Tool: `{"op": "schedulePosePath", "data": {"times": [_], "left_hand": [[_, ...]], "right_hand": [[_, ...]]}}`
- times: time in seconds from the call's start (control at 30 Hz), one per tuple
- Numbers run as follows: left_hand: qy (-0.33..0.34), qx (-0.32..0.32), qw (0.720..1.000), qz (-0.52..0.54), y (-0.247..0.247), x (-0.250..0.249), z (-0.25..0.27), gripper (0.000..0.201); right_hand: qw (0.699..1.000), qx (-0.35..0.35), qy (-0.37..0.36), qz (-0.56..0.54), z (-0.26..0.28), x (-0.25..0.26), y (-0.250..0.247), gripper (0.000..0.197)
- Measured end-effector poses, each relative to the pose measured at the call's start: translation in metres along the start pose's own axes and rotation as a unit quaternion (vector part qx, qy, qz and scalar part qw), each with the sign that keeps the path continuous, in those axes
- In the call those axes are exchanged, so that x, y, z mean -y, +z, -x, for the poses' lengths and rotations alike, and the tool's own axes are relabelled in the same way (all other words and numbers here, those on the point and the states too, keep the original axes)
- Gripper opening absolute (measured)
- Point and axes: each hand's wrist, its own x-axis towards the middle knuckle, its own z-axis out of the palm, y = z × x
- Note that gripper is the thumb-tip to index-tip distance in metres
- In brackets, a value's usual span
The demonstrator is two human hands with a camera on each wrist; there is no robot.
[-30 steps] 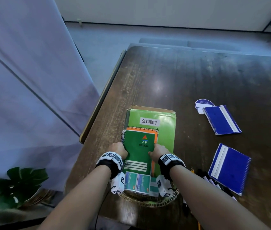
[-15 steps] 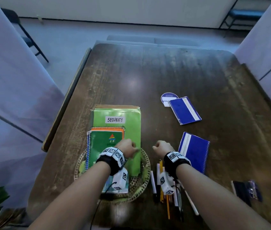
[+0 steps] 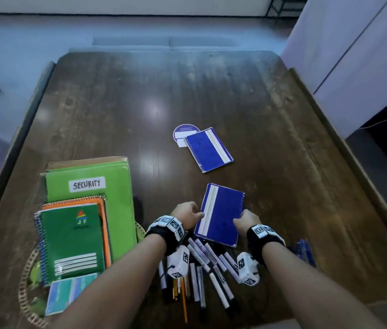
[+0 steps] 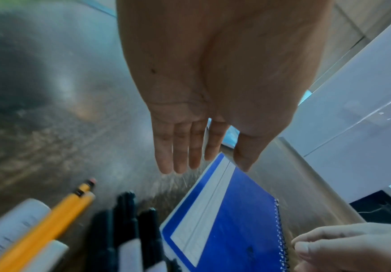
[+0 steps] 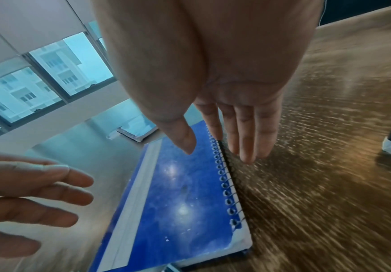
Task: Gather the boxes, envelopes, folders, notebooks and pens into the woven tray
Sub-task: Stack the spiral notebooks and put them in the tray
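Two hands flank the near blue notebook at table centre: left hand at its 9 o'clock edge, right hand at its 3 o'clock spiral, fingers straight, gripping nothing. Pens lie at its 6 o'clock; woven tray at 8 o'clock.

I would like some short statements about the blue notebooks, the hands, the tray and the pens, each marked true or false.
1. Both hands reach for the nearer blue notebook. True.
2. The left hand grips a pen. False: its fingers are straight and hold nothing.
3. The green notebook lies on the stack over the woven tray. True.
4. The farther blue notebook is in the tray. False: it lies on the table.
5. The pens are on the table. True.
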Motion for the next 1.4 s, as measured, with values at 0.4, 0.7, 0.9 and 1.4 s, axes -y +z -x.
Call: {"op": "schedulePosePath", "data": {"times": [0.4, 0.7, 0.9, 1.4], "left_hand": [[-0.147, -0.042, 0.987, 0.059, 0.044, -0.023, -0.061, 0.05], [-0.166, -0.187, 0.967, 0.053, 0.034, -0.024, -0.057, 0.048], [-0.219, -0.009, 0.91, 0.351, 0.047, -0.029, -0.033, 0.058], [-0.029, 0.019, 0.982, 0.184, -0.056, 0.004, -0.011, 0.023]], "right_hand": [[0.99, 0.046, 0.017, -0.133, -0.066, -0.015, -0.005, 0.04], [0.896, 0.153, 0.056, -0.414, -0.082, -0.009, -0.011, 0.016], [0.843, 0.194, 0.076, -0.496, -0.059, 0.021, -0.017, 0.018], [0.959, 0.013, -0.267, 0.089, -0.046, 0.081, -0.033, 0.057]]}}
